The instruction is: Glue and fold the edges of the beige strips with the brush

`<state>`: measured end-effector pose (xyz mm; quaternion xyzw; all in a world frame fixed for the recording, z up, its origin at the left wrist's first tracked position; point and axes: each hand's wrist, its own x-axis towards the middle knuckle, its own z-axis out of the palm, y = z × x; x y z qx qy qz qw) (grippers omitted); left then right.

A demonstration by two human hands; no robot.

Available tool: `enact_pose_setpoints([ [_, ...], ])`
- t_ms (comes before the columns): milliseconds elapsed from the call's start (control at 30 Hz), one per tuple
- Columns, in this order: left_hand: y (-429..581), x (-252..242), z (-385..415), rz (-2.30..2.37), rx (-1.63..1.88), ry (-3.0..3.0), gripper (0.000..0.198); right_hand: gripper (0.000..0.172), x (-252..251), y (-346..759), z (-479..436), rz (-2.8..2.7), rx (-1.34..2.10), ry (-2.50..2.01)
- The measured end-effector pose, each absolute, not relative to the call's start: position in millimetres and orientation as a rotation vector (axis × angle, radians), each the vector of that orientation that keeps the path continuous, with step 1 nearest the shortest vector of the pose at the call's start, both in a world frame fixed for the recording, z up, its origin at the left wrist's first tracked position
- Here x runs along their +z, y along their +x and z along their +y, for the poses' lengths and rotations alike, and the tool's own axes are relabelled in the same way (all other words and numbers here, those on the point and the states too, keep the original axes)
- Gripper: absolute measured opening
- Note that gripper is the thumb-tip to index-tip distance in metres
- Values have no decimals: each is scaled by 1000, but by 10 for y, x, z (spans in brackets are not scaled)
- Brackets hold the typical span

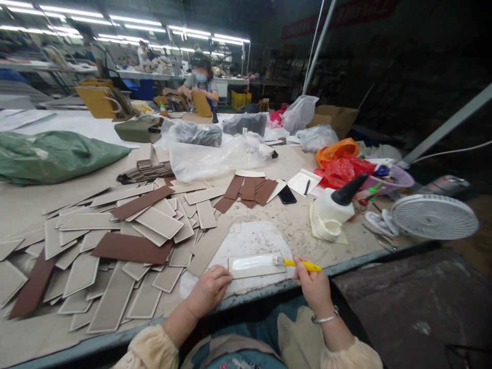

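My right hand [313,288] is closed around the yellow handle of a paintbrush [302,264]. The brush's bristles rest on a beige rectangular panel [251,273], whose upper face carries a shiny white smear like glue. At the panel's left end, my left hand [212,288] has its fingers together and pinches the edge; the thumb is mostly hidden. Beneath the panel lies a stained white sheet [255,237]. Many beige panels with pale borders [159,224] are heaped to the left, with brown panels [132,248] among them.
A white bottle with a black nozzle [333,207] and a white fan [434,217] stand on the right. A phone [287,195] lies behind the sheet. Plastic bags [219,156] and a green bag [57,156] lie farther back. A co-worker [200,84] sits across the table.
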<state>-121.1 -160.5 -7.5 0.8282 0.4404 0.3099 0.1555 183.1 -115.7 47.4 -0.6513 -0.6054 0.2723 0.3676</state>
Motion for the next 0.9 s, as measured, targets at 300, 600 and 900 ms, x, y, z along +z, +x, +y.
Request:
enact_pose_setpoints([
  [300,-1213,-55,-1606,1273,906,2399,17,46,536,1674,-1299,-1445,811,-1600],
  [600,-1199,-52,-1608,1288,902,2419,18,41,387,988,-1371,-1346,1320,-1358],
  [900,-1208,-47,-1593,1276,878,2403,20,36,339,1184,-1313,-1499,1166,-1390],
])
